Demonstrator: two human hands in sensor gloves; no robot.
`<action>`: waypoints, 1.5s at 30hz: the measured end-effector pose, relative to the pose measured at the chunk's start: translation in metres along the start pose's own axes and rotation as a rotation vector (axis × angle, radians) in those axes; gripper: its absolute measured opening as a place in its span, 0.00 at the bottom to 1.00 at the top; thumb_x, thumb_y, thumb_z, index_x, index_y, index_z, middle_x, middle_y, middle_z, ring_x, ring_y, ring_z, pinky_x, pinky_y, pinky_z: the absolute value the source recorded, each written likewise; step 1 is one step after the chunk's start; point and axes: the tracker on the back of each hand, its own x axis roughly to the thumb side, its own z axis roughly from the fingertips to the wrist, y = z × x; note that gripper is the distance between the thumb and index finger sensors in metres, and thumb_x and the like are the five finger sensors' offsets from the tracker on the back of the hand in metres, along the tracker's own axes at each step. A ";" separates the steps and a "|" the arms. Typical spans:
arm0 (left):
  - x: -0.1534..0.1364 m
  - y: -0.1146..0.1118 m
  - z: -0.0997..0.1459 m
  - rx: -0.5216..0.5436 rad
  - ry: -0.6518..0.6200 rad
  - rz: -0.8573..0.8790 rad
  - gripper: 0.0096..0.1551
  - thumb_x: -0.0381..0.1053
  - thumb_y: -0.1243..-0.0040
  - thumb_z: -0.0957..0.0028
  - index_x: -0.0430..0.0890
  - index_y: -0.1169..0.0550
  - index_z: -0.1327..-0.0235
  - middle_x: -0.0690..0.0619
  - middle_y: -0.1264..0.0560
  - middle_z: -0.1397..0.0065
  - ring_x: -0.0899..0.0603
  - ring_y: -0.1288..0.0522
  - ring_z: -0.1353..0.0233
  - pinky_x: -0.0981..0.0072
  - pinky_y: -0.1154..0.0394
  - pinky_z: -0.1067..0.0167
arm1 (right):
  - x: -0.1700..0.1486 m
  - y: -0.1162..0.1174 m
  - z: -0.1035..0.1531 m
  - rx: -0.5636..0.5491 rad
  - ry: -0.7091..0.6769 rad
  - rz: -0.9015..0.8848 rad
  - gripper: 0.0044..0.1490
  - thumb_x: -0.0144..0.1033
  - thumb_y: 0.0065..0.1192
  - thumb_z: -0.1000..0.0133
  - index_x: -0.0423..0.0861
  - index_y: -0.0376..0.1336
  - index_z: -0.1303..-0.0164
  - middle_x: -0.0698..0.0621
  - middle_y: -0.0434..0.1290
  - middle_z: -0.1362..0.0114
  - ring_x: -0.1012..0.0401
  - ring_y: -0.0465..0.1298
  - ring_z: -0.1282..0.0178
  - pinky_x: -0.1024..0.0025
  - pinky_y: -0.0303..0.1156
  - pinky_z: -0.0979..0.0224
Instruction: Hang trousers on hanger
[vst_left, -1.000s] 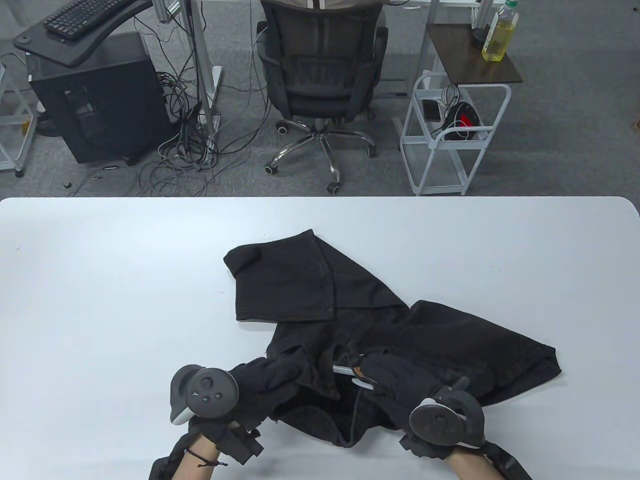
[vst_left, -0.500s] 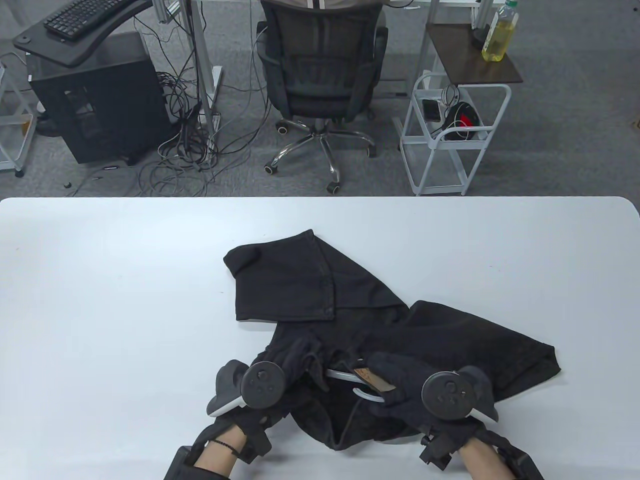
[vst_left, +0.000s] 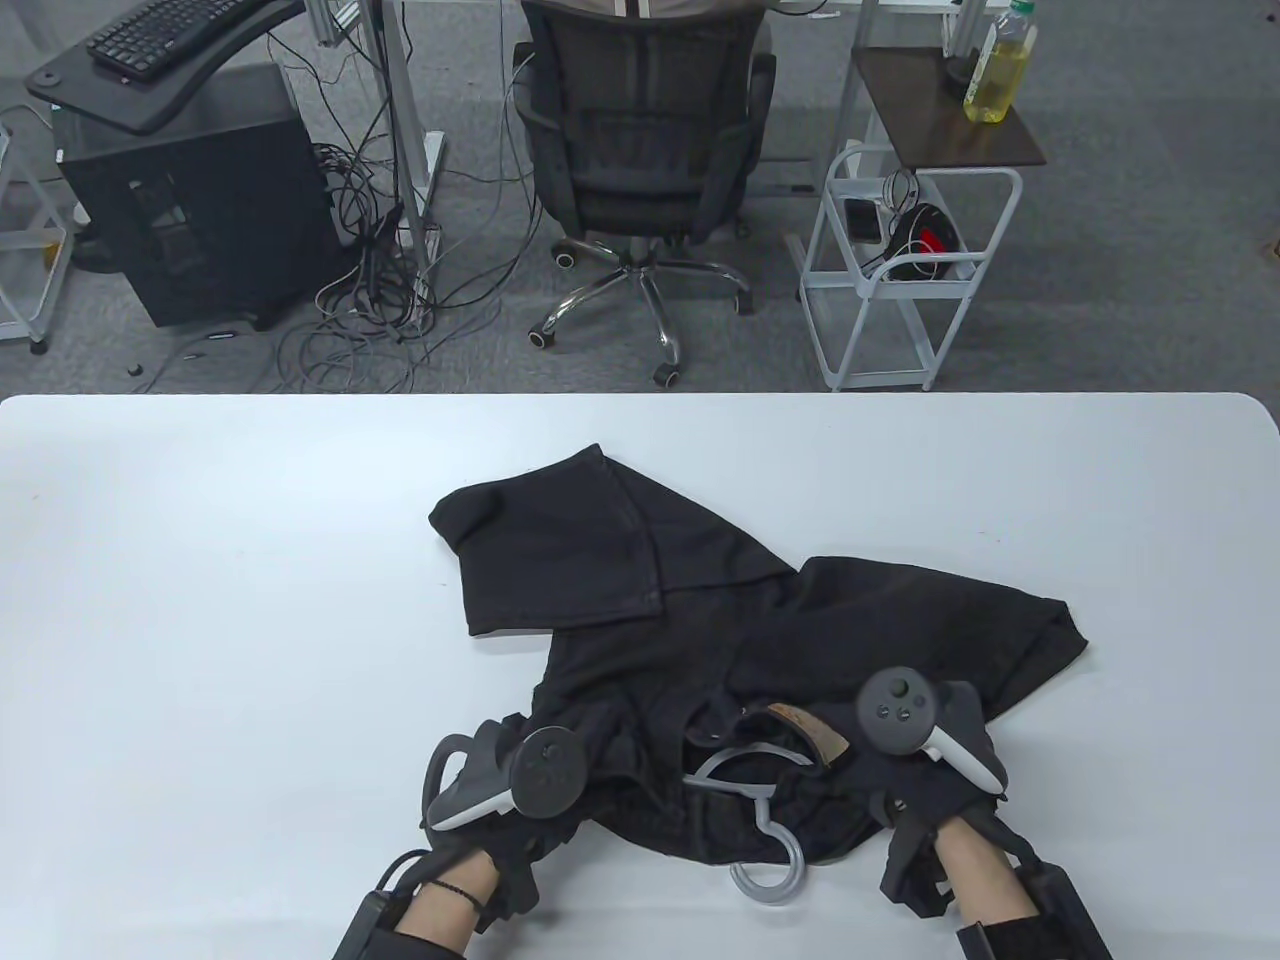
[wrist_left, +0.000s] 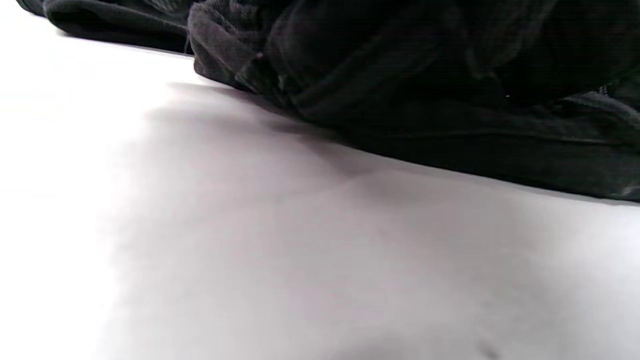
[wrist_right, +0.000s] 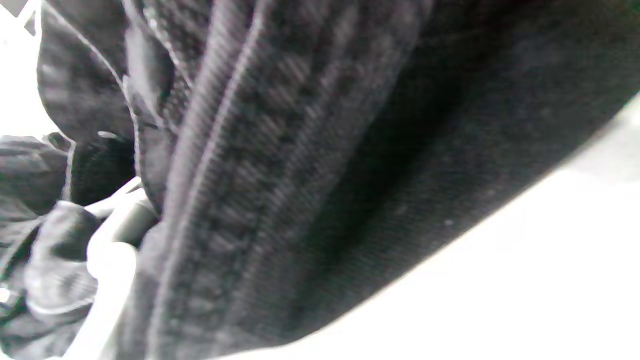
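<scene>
The black trousers (vst_left: 640, 570) lie crumpled in the middle of the white table (vst_left: 200, 600), waistband toward me. A grey hanger (vst_left: 745, 765) lies in the waistband opening, and its hook (vst_left: 768, 865) sticks out onto the table at the near edge. My left hand (vst_left: 590, 735) grips the left side of the waistband; its fingers are buried in the cloth. My right hand (vst_left: 850, 760) grips the right side of the waistband by the brown label (vst_left: 812, 732). The left wrist view shows only bunched trousers (wrist_left: 425, 75). The right wrist view shows blurred trousers cloth (wrist_right: 300, 175) with a pale hanger part (wrist_right: 112, 240).
One trouser leg is folded back toward the far left (vst_left: 540, 540), the other spreads right (vst_left: 950, 620). Beyond the far table edge stand an office chair (vst_left: 640, 150) and a white cart (vst_left: 900, 270). Bare table lies left and right of the trousers.
The hanger has gone further into the waistband and its hook now shows at the near edge. My right hand moved away from me and the whole trousers shifted left and away.
</scene>
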 end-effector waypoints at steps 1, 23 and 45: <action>0.000 0.000 0.001 -0.001 -0.006 0.008 0.48 0.65 0.44 0.45 0.49 0.49 0.20 0.50 0.43 0.16 0.38 0.46 0.17 0.31 0.43 0.29 | -0.001 0.000 0.001 0.010 -0.007 -0.020 0.47 0.52 0.72 0.58 0.55 0.58 0.27 0.54 0.66 0.22 0.55 0.63 0.21 0.52 0.44 0.18; -0.001 0.045 0.039 0.349 -0.169 0.172 0.48 0.72 0.49 0.48 0.51 0.45 0.19 0.48 0.40 0.16 0.35 0.43 0.17 0.32 0.42 0.28 | 0.034 -0.035 0.050 -0.164 -0.342 -0.072 0.58 0.65 0.66 0.57 0.50 0.50 0.20 0.45 0.59 0.16 0.45 0.59 0.18 0.42 0.49 0.20; -0.015 0.057 0.050 0.479 -0.056 0.021 0.48 0.71 0.49 0.47 0.51 0.47 0.18 0.47 0.46 0.14 0.34 0.50 0.16 0.31 0.47 0.27 | 0.022 -0.046 0.057 -0.546 -0.214 -0.041 0.48 0.56 0.63 0.51 0.55 0.51 0.21 0.50 0.56 0.14 0.50 0.53 0.14 0.47 0.39 0.15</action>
